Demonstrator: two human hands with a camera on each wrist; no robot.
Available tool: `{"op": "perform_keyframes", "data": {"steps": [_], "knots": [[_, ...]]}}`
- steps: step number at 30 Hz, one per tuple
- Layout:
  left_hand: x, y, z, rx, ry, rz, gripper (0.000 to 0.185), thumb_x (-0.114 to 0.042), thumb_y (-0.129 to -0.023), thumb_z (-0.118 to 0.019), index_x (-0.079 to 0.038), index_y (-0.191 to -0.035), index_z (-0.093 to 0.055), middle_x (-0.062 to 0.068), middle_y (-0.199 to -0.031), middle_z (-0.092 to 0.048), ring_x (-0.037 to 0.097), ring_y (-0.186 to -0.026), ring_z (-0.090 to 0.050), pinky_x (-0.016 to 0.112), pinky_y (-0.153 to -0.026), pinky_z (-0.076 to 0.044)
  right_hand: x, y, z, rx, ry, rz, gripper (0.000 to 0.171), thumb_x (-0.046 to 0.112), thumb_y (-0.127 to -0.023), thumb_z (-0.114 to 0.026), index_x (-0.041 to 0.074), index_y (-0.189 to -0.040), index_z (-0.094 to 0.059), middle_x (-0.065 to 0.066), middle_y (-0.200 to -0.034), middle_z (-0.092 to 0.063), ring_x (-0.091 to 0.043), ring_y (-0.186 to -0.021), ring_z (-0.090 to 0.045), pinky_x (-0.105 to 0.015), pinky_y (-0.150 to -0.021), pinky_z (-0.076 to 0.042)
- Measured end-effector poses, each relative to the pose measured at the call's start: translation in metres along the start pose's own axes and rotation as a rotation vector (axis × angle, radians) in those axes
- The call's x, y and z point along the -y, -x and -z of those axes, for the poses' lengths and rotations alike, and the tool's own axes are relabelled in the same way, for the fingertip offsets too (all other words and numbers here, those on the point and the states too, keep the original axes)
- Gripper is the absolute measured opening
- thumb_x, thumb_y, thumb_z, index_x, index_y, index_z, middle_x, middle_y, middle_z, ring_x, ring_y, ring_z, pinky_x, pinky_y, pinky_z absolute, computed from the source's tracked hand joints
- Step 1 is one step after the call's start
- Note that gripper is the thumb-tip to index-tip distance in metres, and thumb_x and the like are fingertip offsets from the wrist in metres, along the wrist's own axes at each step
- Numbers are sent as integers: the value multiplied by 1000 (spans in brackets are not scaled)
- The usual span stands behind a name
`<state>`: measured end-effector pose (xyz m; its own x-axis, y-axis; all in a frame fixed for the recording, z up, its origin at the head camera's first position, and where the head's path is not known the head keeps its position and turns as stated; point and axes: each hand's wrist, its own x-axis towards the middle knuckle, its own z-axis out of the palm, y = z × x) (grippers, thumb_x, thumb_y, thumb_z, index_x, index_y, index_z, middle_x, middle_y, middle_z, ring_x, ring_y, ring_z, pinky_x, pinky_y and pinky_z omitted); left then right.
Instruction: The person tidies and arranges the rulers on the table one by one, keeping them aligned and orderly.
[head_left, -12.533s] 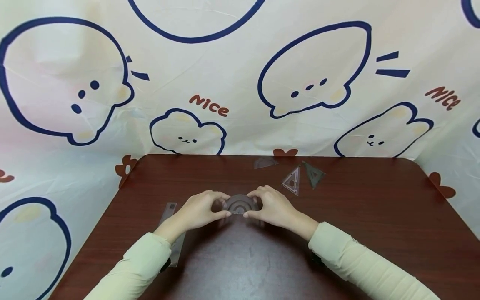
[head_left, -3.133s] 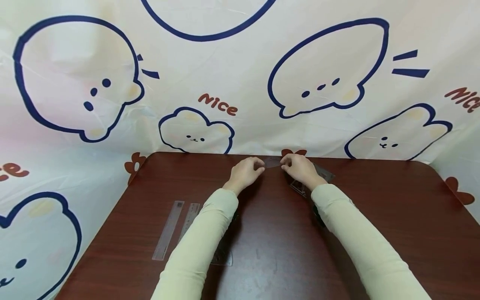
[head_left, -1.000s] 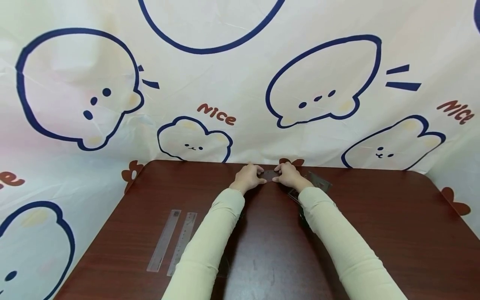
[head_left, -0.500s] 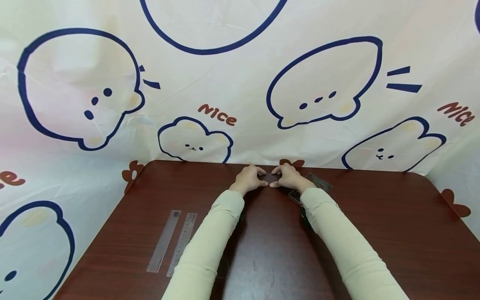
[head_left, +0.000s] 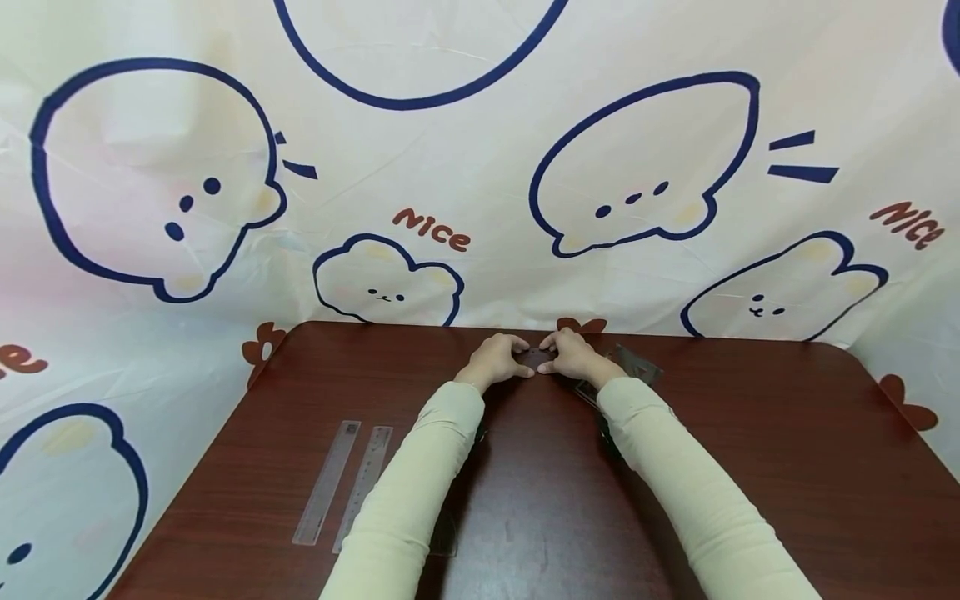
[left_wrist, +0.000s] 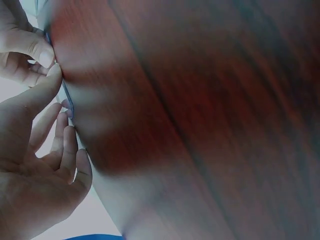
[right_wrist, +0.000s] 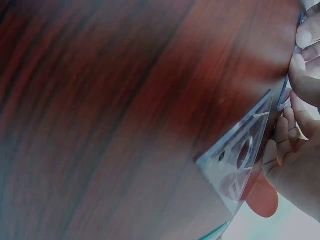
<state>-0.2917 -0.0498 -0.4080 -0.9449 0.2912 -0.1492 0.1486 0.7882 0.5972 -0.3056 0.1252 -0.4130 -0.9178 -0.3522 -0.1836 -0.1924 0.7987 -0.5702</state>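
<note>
Two hands meet at the table's (head_left: 750, 433) far edge, at 12 o'clock; left hand (head_left: 497, 361) and right hand (head_left: 572, 356) each pinch an end of a small clear protractor (head_left: 536, 357) between them; a set square (head_left: 636, 363) lies at the right hand's 3 o'clock; two rulers (head_left: 341, 486) lie at 8 o'clock, well apart.

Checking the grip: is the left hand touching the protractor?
Touching. The left wrist view shows the left hand's thumb and fingertip pinching the protractor's thin edge.
</note>
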Motion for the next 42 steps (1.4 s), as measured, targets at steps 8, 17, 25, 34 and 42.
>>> {"op": "perform_keyframes", "data": {"steps": [8,17,25,34,42], "knots": [[-1,0,0,-15,-15,28,48,-24,-88,-78,-11,-131,-63,8,-126,-64,24,-115,-59,42,-98,-44,1,-1,-1,-2,-19,-1,39,14,-93,-71,-1,-127,-58,-20,-123,-49,-34,-114,-48,-47,-98,-41],[0,2,0,-16,-161,-38,45,-30,-90,-75,-11,-130,-65,7,-125,-62,23,-114,-58,40,-95,-47,4,5,1,-18,121,56,40,21,-95,-70,0,-127,-59,-18,-122,-51,-33,-113,-52,-47,-95,-44],[2,3,-1,-6,-235,-95,45,-30,-92,-72,-11,-132,-64,9,-127,-58,24,-115,-56,39,-94,-48,-2,7,1,-43,278,141,43,29,-93,-71,5,-128,-64,-14,-126,-53,-31,-114,-54,-47,-95,-46],[6,0,-1,-13,-210,-109,43,-29,-93,-72,-9,-130,-65,9,-126,-60,23,-115,-56,37,-96,-46,-15,7,5,-84,368,271,43,34,-92,-71,5,-124,-67,-8,-112,-57,-23,-98,-59,-41,-86,-49],[6,3,1,1,-204,-122,46,-29,-92,-73,-8,-132,-63,10,-128,-60,24,-118,-55,37,-98,-46,-19,7,3,-128,520,413,41,35,-95,-68,3,-120,-69,-7,-105,-58,-20,-90,-59,-37,-78,-51]]}}
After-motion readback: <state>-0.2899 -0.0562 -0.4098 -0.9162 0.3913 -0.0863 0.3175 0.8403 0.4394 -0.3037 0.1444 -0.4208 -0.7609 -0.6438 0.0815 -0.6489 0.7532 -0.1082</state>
